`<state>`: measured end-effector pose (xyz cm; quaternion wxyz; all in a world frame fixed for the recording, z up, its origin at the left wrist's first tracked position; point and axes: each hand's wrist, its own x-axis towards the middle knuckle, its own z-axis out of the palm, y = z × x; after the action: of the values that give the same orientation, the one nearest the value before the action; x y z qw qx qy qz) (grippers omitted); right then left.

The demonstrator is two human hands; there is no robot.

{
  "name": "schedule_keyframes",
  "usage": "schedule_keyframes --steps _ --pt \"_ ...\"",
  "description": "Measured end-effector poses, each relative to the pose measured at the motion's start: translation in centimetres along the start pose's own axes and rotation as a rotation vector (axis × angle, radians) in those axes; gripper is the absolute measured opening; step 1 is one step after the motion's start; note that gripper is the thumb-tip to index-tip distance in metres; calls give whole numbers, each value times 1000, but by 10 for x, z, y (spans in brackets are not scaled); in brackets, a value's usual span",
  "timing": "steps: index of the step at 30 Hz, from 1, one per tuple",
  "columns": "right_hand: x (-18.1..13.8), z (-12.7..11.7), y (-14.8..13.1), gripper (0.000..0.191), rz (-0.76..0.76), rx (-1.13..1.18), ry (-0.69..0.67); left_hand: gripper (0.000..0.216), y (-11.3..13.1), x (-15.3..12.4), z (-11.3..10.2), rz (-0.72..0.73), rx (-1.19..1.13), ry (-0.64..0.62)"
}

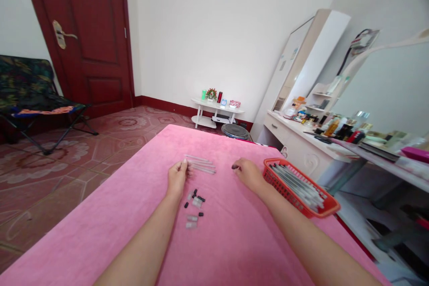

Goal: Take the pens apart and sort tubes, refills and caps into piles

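Observation:
My left hand (178, 178) is closed, its thumb and fingers at the left ends of several slim, translucent grey pen barrels (203, 165) lying side by side on the pink cloth. Whether it grips one of them is hidden by the fingers. To the right, my right hand (250, 174) pinches a small dark piece (235, 167) just over the cloth; its exact kind is too blurred to tell. Nearer to me, between my forearms, lie several small black caps (201, 214) and several short clear pieces (191, 225), scattered loosely.
A red plastic basket (330, 208) full of similar slim pens (301, 187) stands by my right forearm at the table's right edge. The pink cloth (217, 250) covers the table. Beyond are a dressing table (304, 143) with bottles, a low white stand (201, 103) and a folding chair (27, 85).

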<state>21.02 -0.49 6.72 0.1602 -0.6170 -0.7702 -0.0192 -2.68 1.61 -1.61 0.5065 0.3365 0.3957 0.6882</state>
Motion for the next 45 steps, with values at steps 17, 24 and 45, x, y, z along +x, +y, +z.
schedule_keyframes --steps 17,24,45 --pt "-4 58 -69 14 87 8 13 25 9 -10 5 493 594 -407" --pt "-30 48 -78 15 111 230 111 29 3 -4 -2 575 989 -388" --pt "-55 52 -106 14 -81 220 -141 26 -18 9 -6 449 741 -222"
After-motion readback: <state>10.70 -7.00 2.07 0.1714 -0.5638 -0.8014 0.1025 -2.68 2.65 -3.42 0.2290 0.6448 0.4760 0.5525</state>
